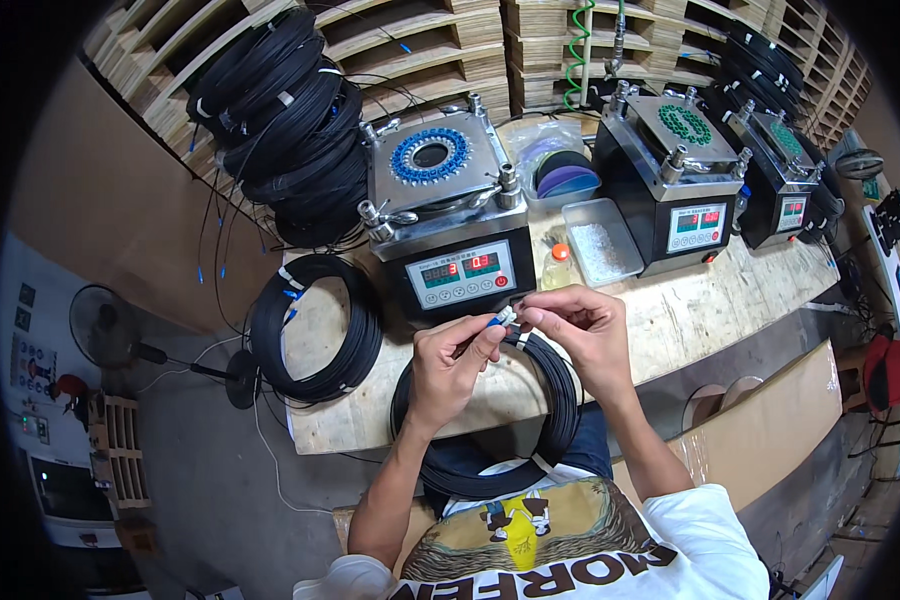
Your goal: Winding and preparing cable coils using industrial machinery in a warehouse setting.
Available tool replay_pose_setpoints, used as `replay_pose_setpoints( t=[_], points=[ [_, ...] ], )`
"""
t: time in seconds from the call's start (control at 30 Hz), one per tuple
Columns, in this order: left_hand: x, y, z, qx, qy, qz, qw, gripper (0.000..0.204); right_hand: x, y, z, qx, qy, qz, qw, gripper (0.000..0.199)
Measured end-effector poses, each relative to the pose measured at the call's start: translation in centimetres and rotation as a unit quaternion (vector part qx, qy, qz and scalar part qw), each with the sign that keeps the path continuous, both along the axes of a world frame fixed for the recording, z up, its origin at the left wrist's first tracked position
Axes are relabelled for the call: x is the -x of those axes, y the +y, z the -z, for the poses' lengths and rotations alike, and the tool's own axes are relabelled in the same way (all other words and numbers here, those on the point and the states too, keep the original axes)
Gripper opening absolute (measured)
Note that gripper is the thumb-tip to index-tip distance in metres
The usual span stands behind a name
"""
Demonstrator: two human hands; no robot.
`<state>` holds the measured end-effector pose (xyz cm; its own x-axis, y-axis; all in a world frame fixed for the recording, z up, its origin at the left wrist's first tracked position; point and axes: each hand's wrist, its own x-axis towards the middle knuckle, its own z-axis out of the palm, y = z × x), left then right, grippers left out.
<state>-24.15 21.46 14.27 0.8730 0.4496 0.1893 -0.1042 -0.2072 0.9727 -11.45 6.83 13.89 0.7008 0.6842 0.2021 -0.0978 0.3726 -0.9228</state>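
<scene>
My left hand [444, 372] is closed around blue cable connectors [500, 318] with whitish ends, held just in front of the nearest machine. The fingertips of my right hand [588, 335] are pinched together beside those whitish ends; whatever lies between them is too small to make out. Below both hands, a coil of black cable [562, 425] rests across my lap and the table's front edge. Another black coil [270, 345] with blue connectors lies to the left on the wooden table [670, 330].
The nearest polishing machine [460, 275] carries a ring of blue connectors [430, 158]. Two similar machines [675, 215] [785, 185] with green rings stand to the right. A clear tray [602, 243] with small white pieces and an orange-capped bottle [560, 252] sit between. Stacked black coils [290, 130] rise at back left.
</scene>
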Motion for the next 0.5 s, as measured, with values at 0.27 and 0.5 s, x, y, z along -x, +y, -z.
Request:
replay_pose_setpoints(
  t=[0.27,0.5],
  points=[
    [0.1,-0.1,0.0,-0.023,0.005,0.001,1.0,0.025,0.2,-0.1,0.5,0.007,0.004,0.001,1.0,0.019],
    [0.0,-0.5,-0.4,-0.065,0.01,-0.015,0.998,0.024,0.3,-0.2,1.2,-0.003,-0.005,0.005,1.0,0.019]
  ],
)
